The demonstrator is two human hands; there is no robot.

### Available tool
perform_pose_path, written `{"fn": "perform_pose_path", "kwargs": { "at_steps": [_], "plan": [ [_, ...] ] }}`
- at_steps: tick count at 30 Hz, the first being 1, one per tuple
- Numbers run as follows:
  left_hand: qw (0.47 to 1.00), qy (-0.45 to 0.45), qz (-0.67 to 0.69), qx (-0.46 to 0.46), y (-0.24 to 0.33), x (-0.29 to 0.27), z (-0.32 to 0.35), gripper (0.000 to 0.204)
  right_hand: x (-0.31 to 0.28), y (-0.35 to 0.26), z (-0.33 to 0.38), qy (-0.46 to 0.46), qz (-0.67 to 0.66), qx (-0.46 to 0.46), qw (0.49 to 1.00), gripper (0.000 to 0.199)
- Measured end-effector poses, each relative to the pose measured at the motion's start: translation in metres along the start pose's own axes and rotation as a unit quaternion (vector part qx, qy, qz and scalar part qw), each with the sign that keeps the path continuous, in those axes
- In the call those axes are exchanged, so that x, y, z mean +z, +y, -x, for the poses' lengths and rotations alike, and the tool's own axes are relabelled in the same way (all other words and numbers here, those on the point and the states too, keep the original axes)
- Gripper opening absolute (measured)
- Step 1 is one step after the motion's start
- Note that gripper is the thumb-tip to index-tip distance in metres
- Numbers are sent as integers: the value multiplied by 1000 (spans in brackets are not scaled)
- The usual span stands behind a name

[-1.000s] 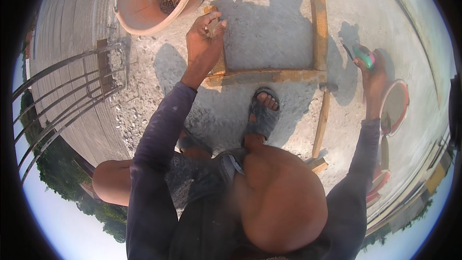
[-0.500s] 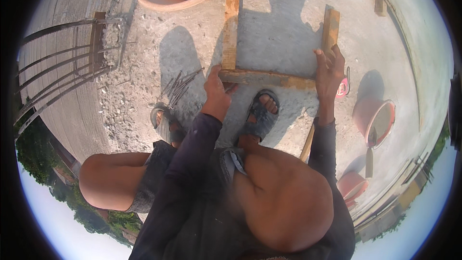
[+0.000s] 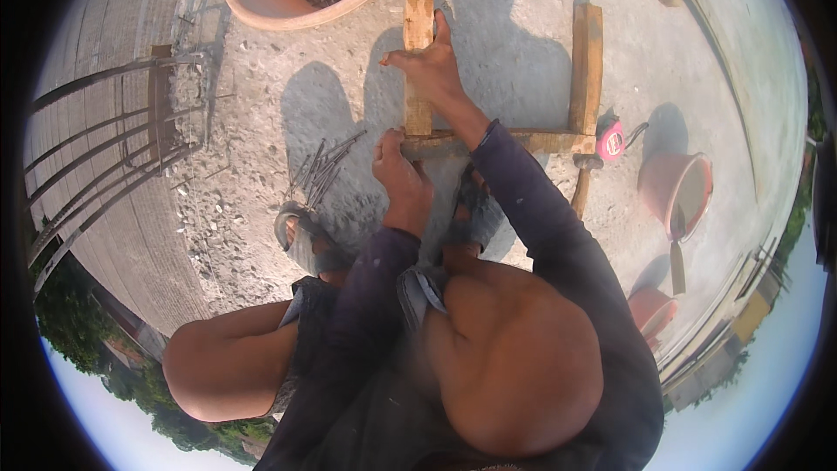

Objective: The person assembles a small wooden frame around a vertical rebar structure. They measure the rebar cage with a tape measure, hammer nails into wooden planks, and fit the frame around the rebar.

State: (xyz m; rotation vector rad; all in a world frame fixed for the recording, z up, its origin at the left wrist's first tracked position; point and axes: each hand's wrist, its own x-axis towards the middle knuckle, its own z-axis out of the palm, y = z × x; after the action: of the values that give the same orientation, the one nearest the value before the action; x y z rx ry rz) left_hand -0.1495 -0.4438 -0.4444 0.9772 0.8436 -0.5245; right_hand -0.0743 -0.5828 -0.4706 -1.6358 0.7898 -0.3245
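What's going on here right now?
A crouching person has both hands at a U-shaped timber frame on the concrete. The right hand spreads across the left side piece, while the left hand is at the left end of the crosspiece. Loose nails lie near the left foot. A pink tape measure and a hammer sit by the frame's near right corner.

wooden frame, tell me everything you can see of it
The wooden frame is three rough, yellow-brown bars in a U: two side bars and a crosspiece nearest the person, the far side open. Grey marks stain the wood. It appears to lie flat on the grey ground; whether the corners are fastened is unclear. The left hand seems to touch the crosspiece's left end; the right hand, thumb spread, is over the left bar.
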Motion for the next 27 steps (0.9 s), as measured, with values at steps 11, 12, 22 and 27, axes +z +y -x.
{"fn": "perform_pose_path", "kwargs": {
  "at_steps": [11,12,22,27],
  "plan": [
    [999,-17,9,28,2,6,0,24,0,15,-19,20,-5,-45,999,99],
    [999,-25,10,31,0,2,2,24,-2,8,-24,41,14,-116,992,96],
    [999,-35,27,4,-13,-27,5,34,-82,-75,-65,9,-125,-82,989,63],
    [999,-25,10,21,-10,-20,15,41,-29,-23,-17,-95,-150,-27,984,55]
  ]
}}
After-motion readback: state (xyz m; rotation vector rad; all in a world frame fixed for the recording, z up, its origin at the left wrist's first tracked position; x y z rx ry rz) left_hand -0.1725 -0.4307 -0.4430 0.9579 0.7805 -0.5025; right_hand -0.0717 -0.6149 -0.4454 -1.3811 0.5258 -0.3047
